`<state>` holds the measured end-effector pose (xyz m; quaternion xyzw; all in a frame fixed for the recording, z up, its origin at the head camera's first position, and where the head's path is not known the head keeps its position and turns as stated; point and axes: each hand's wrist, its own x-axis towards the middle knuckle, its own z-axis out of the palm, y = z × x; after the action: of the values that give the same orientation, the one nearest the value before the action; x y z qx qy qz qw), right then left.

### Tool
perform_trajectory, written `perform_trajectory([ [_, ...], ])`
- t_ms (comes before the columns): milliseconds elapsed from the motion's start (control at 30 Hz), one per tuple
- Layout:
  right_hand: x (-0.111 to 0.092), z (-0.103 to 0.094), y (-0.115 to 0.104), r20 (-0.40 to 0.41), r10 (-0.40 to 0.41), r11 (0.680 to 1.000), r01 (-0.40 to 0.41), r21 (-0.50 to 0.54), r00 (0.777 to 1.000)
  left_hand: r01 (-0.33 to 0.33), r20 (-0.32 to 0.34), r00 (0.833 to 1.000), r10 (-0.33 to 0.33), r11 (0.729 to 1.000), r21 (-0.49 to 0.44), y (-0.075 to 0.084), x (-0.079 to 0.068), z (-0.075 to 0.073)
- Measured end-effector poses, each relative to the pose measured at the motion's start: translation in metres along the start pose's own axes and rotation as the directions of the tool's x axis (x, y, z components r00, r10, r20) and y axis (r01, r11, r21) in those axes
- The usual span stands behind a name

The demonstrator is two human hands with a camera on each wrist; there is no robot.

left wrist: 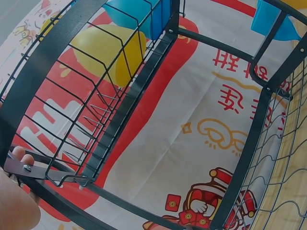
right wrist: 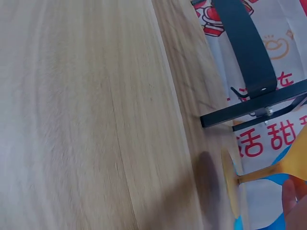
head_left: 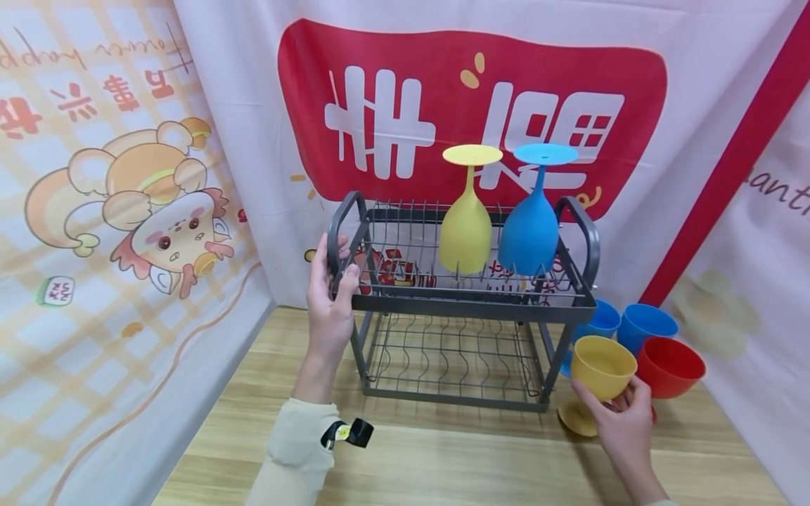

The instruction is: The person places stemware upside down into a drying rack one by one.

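Note:
A dark grey two-tier dish rack (head_left: 471,303) stands on the wooden table. At its upper left end my left hand (head_left: 332,299) grips the frame by the handle, with the thumb on the near side. In the left wrist view, fingertips (left wrist: 23,155) show by the rack's metal frame. Beside the rack's right end, my right hand (head_left: 625,420) holds a yellow goblet (head_left: 604,367), bowl upward, around the lower bowl. The goblet's foot (right wrist: 231,184) is close to the table top in the right wrist view. A yellow-green goblet (head_left: 466,235) and a blue goblet (head_left: 530,235) stand upside down on the upper tier.
Behind the held goblet are two blue goblets (head_left: 647,327) and a red goblet (head_left: 671,369), bowls up. Printed cloth (head_left: 247,140) hangs close behind the rack and on both sides. The lower tier (head_left: 449,351) holds wavy wires. Wooden table surface (head_left: 443,457) lies in front.

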<state>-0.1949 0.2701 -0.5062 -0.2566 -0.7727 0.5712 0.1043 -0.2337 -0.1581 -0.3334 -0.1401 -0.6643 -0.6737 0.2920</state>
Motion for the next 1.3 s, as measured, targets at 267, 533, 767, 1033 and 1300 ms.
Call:
perform_trajectory([
  [267, -0.019, -0.014, -0.006, 0.022, -0.057, 0.998, 0.056, 0.006, 0.998, 0.005, 0.001, 1.000, -0.005, 1.000, -0.001, 0.000, 0.000, 0.000],
  [533, -0.038, -0.017, -0.007, 0.082, -0.212, 0.977, 0.209, 0.049, 0.974, 0.017, -0.004, 1.000, -0.017, 1.000, 0.009, 0.002, 0.000, -0.002],
  [767, -0.051, -0.008, -0.012, 0.111, -0.402, 0.916, 0.401, 0.033, 0.909, 0.017, 0.001, 1.000, -0.017, 1.000, -0.002, 0.001, 0.000, 0.000],
  [1033, -0.064, 0.005, -0.027, 0.173, -0.527, 0.842, 0.539, -0.021, 0.832, 0.024, -0.003, 1.000, -0.024, 1.000, 0.002, 0.001, 0.000, 0.000],
  [1300, -0.067, 0.023, -0.037, 0.262, -0.635, 0.739, 0.670, -0.069, 0.727, 0.020, -0.003, 1.000, -0.020, 1.000, -0.001, 0.000, 0.000, 0.001],
])
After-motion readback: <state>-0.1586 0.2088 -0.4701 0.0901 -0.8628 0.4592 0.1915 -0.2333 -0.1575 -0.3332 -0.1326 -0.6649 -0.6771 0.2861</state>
